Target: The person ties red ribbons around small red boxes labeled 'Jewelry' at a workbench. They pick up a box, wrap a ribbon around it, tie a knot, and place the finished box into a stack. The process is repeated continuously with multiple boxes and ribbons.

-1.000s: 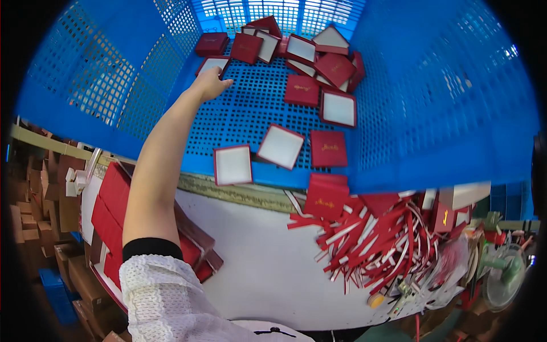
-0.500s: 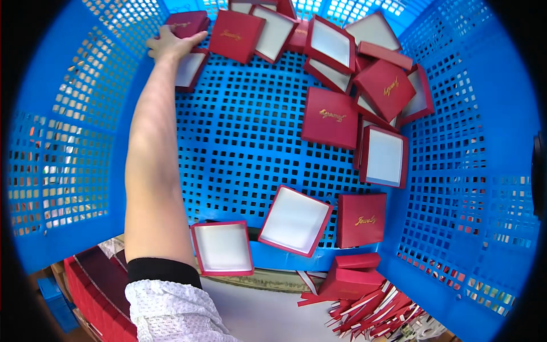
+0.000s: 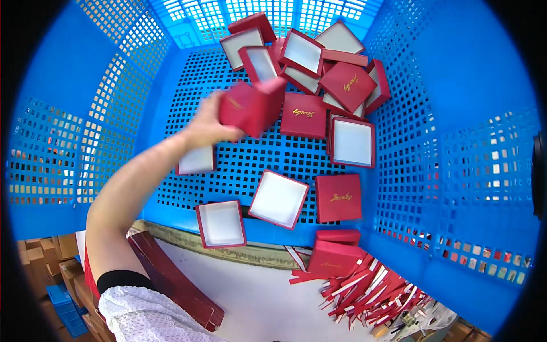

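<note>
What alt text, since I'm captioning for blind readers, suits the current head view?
A left hand grips blurred red box pieces inside a perforated blue crate. More red pieces, some showing white insides, lie there; red-and-white strips heap on the white tabletop at lower right.

Open: perforated crate floor (image 3: 191,85) is bare at back left, past the left hand (image 3: 206,122), and in a band between the blurred red boxes (image 3: 250,108) it holds and two white-lined trays (image 3: 279,199) at the near edge. Blocked: a jumbled heap of boxes (image 3: 347,85) takes up back right near the crate's right wall (image 3: 444,114), and the left forearm (image 3: 134,182) crosses the near-left corner; a third tray (image 3: 198,161) by the wrist narrows the floor there
</note>
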{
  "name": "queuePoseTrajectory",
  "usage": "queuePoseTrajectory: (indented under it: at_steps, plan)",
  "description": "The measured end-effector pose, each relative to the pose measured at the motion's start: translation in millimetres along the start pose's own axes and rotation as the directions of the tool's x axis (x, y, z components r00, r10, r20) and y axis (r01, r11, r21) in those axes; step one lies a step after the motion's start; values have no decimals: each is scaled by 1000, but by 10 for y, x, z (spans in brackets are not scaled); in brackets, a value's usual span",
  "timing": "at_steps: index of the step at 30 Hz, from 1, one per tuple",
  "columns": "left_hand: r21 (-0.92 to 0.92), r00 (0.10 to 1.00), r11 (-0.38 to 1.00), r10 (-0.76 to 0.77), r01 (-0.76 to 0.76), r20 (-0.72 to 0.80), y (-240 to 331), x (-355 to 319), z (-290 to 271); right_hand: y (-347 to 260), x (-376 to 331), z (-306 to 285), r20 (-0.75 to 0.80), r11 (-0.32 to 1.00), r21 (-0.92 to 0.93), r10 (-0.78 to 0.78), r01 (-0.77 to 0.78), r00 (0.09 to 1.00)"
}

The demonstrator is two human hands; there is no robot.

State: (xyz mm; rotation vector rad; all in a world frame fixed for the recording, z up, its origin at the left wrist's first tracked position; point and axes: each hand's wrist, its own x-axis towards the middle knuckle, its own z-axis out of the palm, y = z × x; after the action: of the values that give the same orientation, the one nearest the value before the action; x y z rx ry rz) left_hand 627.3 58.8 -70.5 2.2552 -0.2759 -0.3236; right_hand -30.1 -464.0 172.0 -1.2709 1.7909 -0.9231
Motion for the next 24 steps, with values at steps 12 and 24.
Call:
queuePoseTrajectory:
  at_steps: [12,24]
  plan:
    - [-128,830,951,175,-283,-529,501,1379,-339,114,41,-57,-5,999,16,29,-29,1000]
    - [-27,946,948,317,-316,65,238,1437,444,180,-121,-70,-81,999,2,52,-52,995]
